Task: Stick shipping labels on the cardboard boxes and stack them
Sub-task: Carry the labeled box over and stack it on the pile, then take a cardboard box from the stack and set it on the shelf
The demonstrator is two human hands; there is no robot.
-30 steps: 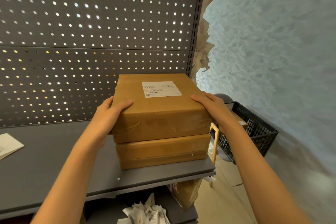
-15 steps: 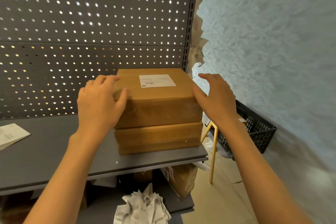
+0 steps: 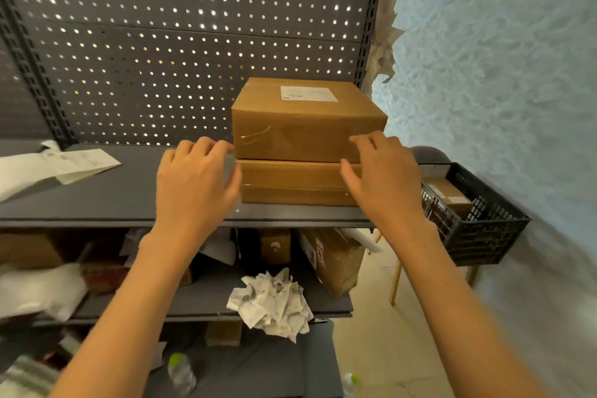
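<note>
Cardboard boxes point(image 3: 307, 145), label text point(image 3: 308, 94) blurred

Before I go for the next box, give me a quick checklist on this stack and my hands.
1. Shipping label on the upper box: ok, stuck flat on its top.
2. Upper box seated on the lower box: ok, front edges roughly flush.
3. Stack fully on the shelf: ok, but close to its right end.
4. Left hand free: ok, holds nothing.
5. Right hand free: ok, fingers relaxed.
6. Lower box labelled: cannot tell, top covered.
</note>
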